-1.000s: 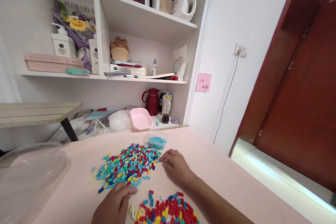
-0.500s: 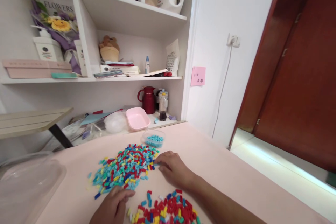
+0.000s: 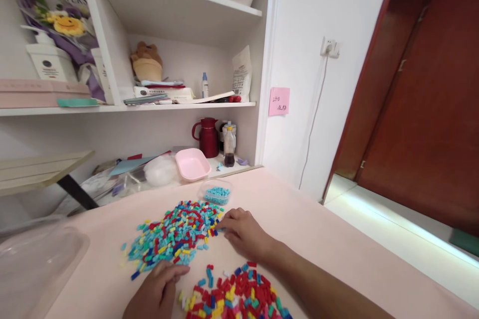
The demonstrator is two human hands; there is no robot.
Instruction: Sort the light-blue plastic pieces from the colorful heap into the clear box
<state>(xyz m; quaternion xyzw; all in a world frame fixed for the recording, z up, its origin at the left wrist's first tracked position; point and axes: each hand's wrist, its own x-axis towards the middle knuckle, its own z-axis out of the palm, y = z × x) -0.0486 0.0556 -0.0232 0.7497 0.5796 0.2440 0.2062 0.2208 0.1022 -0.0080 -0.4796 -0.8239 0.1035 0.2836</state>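
Note:
A large loose pile of small toy bricks (image 3: 168, 237), mostly light blue with red, yellow, green and dark blue, lies on the pink table. Closer to me is a second heap of bricks (image 3: 234, 291), mainly red with some yellow and blue. My left hand (image 3: 157, 286) rests at the near edge of the first pile, its index finger stretched to the right and the thumb apart. At that pile's right edge, my right hand (image 3: 243, 232) has its fingers reaching out, tips touching bricks. A clear tub (image 3: 217, 200) holding light blue bricks stands behind the pile.
A pink basin (image 3: 192, 164), a red jug (image 3: 208, 138) and a bottle with dark liquid (image 3: 229, 147) stand behind the table. Clear plastic (image 3: 41, 264) lies at the left. White shelves (image 3: 179, 106) rise in front; a wall socket (image 3: 330, 47) is to the right.
The view has shifted slightly, so everything sits a little further up and left. Both hands stay at about the same places beside the first pile.

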